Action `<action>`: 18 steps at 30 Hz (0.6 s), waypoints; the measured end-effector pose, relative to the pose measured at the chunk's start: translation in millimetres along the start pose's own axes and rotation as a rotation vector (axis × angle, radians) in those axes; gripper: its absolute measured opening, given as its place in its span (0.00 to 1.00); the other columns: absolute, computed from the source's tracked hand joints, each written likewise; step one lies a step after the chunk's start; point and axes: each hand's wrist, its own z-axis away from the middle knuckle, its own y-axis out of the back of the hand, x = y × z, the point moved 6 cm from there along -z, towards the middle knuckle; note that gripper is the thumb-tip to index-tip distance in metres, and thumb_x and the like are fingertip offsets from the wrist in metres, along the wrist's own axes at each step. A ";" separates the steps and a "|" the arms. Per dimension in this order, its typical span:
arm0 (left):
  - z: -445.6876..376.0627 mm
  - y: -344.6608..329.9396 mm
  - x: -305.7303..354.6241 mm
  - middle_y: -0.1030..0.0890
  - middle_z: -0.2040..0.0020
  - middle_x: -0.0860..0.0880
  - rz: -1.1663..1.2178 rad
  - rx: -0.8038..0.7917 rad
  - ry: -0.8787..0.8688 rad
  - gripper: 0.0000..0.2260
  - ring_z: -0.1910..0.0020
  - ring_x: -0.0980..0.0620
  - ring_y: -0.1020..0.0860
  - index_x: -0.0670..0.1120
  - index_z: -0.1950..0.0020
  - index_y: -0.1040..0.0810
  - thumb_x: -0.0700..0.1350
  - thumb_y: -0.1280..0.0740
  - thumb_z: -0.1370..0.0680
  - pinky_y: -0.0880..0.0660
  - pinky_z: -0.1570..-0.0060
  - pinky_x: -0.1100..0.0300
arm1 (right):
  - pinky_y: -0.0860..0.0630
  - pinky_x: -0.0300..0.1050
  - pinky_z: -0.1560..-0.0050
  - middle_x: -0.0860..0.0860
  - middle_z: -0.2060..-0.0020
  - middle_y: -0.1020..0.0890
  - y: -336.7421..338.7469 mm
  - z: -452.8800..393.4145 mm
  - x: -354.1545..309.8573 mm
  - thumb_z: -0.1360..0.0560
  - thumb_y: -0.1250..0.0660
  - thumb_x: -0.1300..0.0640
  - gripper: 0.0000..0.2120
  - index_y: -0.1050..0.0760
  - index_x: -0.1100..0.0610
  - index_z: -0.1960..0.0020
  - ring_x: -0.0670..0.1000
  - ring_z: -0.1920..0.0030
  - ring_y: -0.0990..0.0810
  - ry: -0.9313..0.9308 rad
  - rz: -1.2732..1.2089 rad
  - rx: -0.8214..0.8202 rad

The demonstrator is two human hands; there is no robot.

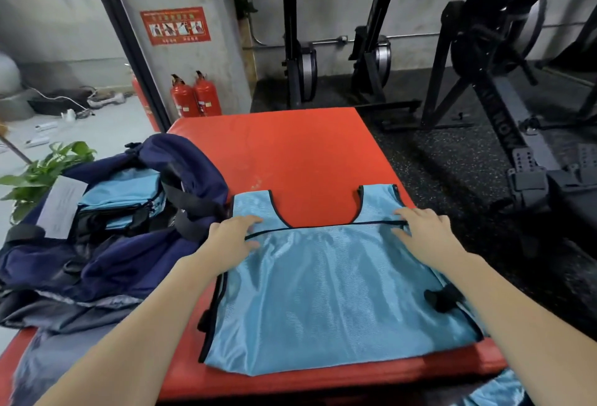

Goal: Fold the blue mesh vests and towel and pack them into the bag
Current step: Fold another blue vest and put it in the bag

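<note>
A gym corner with rowing machines (504, 60) against the grey wall and two fire extinguishers (195, 95) by the pillar; in front lies a red mat (290, 153), and on it a blue mesh vest (329, 289) spread flat, its lower half folded up over the shoulder straps. The left hand (232, 237) rests with fingers spread on the vest's left edge at the fold; the right hand (420, 228) lies flat, fingers straight, on the right end of the same dark hem; neither pinches the cloth. The navy bag (106, 231) sits open just left of the vest, folded blue cloth already inside. The mesh looks slippery; if the hands lift unevenly the fold may slide open, and the vest's right edge lies close to the mat's edge, so a careless sideways fold could drag it off.
</note>
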 end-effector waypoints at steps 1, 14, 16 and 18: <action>-1.5 1.5 -1.0 0.23 0.44 0.55 0.021 -0.008 -0.001 0.21 0.43 0.50 0.24 0.56 0.30 0.28 0.48 0.30 0.23 0.37 0.37 0.53 | 0.37 0.57 0.35 0.48 0.39 0.22 2.5 -2.8 3.9 0.19 0.38 0.47 0.19 0.32 0.48 0.29 0.54 0.38 0.27 -0.012 0.002 -0.001; -20.0 57.5 0.0 0.18 0.60 0.54 0.230 0.192 -0.019 0.02 0.58 0.55 0.21 0.54 0.56 0.20 0.49 0.28 0.25 0.26 0.56 0.59 | 0.28 0.44 0.56 0.49 0.62 0.17 58.4 -16.8 18.4 0.27 0.30 0.59 0.05 0.19 0.49 0.56 0.50 0.59 0.21 -0.170 -0.616 0.257; -26.1 62.5 -0.9 0.19 0.60 0.53 0.272 0.300 0.012 0.01 0.58 0.54 0.21 0.52 0.53 0.20 0.47 0.29 0.23 0.29 0.58 0.66 | 0.27 0.45 0.51 0.48 0.60 0.17 53.8 -27.0 15.5 0.25 0.30 0.58 0.05 0.19 0.49 0.52 0.50 0.57 0.21 -0.173 -0.633 0.284; -30.1 50.3 -5.1 0.21 0.60 0.54 0.294 0.258 0.052 0.06 0.59 0.56 0.23 0.51 0.47 0.21 0.45 0.29 0.23 0.31 0.63 0.72 | 0.27 0.45 0.51 0.49 0.58 0.17 32.6 -36.1 13.8 0.25 0.29 0.57 0.05 0.20 0.50 0.50 0.50 0.56 0.21 -0.183 -0.563 0.201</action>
